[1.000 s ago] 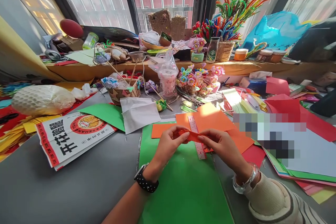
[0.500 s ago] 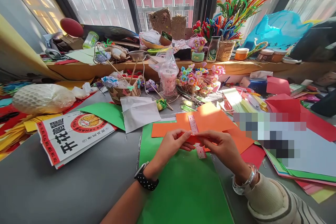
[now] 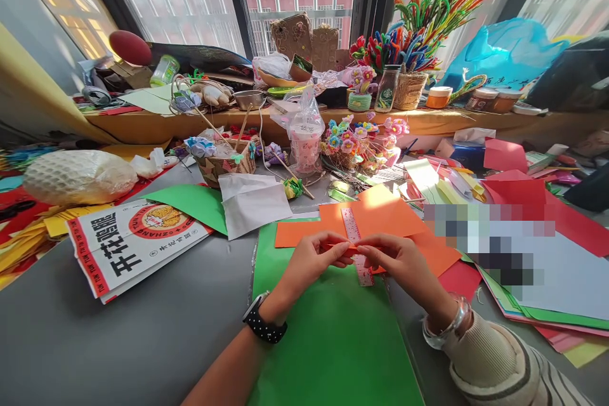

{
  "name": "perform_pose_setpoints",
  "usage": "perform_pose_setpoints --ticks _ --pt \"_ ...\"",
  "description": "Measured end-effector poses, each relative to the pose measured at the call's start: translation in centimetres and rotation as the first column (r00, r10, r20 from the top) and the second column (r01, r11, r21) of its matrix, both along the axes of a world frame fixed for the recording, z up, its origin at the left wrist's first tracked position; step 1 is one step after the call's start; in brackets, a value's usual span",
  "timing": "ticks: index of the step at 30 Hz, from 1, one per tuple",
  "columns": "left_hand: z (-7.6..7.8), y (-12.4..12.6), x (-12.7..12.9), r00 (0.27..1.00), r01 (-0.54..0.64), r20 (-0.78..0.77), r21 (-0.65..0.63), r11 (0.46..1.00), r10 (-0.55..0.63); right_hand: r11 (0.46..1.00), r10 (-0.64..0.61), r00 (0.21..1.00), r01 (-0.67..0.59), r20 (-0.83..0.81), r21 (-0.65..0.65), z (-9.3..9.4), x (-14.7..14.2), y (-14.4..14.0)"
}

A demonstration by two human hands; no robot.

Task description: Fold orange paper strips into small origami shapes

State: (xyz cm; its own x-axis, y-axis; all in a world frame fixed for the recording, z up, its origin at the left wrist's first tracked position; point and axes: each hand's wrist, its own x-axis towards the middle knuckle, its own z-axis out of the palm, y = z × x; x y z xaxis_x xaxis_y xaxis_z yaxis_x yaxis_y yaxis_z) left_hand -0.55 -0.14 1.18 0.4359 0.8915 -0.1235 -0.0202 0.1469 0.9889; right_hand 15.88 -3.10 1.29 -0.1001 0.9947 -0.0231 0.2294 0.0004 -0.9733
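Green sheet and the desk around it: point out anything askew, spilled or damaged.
Nothing looks spilled or torn. The ruler lies slanted across the orange paper, partly under the hands. The left hand and right hand pinch a narrow orange strip over the green sheet. Coloured sheets lie fanned unevenly at right.

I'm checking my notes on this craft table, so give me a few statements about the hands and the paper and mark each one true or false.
1. Both hands pinch a small orange paper strip. True.
2. The left hand wears a silver bangle. False: it wears a dark watch; the bangle is on the right hand.
3. A green sheet lies under the hands. True.
4. The ruler lies on blue paper. False: it lies on orange paper.
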Motion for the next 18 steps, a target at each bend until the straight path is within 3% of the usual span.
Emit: perform_pose_setpoints --ticks 8,18 --pt "-0.24 0.11 -0.06 0.995 -0.048 -0.079 0.081 0.996 0.054 1.0 -0.02 1.0 0.02 -0.018 -0.008 -0.51 0.29 0.28" --pt "-0.41 0.14 -0.11 0.995 -0.057 -0.072 0.122 0.991 0.066 1.0 -0.02 1.0 0.02 0.0 -0.007 -0.29 0.22 0.13"
